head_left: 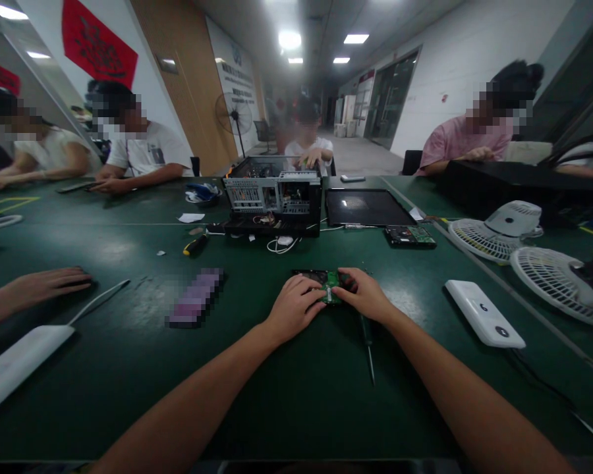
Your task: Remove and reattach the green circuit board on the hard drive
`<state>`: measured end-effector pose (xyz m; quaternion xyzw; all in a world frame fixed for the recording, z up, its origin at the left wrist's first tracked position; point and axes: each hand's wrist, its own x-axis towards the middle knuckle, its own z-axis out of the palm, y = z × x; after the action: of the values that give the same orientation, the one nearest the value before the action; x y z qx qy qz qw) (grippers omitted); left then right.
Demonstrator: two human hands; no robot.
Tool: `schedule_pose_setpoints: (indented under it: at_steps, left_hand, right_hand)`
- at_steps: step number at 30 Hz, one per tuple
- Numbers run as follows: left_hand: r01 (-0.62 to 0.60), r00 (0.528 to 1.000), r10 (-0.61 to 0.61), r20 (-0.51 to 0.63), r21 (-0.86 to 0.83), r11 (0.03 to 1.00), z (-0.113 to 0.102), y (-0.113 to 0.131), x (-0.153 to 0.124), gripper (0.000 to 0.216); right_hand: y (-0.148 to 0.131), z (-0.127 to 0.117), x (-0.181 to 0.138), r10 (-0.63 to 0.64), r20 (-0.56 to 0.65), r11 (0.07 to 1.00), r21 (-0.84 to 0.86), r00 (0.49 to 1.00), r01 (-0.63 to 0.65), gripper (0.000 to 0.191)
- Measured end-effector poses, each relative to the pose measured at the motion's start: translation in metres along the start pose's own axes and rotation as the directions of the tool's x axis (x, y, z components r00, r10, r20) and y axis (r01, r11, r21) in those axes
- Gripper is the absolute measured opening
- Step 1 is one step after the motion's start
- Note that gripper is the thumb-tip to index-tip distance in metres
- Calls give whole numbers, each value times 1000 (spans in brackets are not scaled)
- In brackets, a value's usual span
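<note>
In front of me on the green table lies a hard drive (pixel 333 279) with its green circuit board facing up. My left hand (pixel 296 304) grips its left side, fingertips resting on the near edge of the board. From the right, my right hand (pixel 368 294) holds the drive, thumb on the board and the other fingers curled at the far right edge. A screwdriver (pixel 369 342) with a dark handle lies just below my right hand, its shaft pointing toward me. The top of its handle is partly hidden by that hand.
Beyond stands an opened computer case (pixel 271 197), with a dark flat panel (pixel 368 207) and another hard drive (pixel 410 237) to its right. A yellow-black tool (pixel 196 245), a blurred purple phone (pixel 196 297), a white device (pixel 484 313) and fan parts (pixel 494 230) lie around. Several people sit at the table.
</note>
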<state>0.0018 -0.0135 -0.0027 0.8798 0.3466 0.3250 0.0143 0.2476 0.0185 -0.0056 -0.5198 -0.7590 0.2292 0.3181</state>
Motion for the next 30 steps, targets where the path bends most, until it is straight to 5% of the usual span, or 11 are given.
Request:
schedule_pose_setpoints:
  at_steps: [10, 16, 21, 30]
  left_hand:
    - [-78, 994, 76, 72, 21, 997, -3, 5, 1, 25]
    - [-76, 995, 74, 60, 15, 997, -1, 4, 0, 26]
    - [-93, 994, 93, 62, 4, 996, -1, 4, 1, 25]
    - [-99, 993, 99, 60, -2, 995, 0, 3, 0, 24]
  right_hand:
    - [-5, -7, 3, -32, -57, 998, -62, 998, 29, 41]
    - [31, -54, 12, 118, -299, 890, -391, 947, -234, 26]
    - [54, -75, 12, 319, -209, 787, -486, 925, -381, 21]
    - [49, -59, 12, 199, -139, 828, -507, 970, -242, 20]
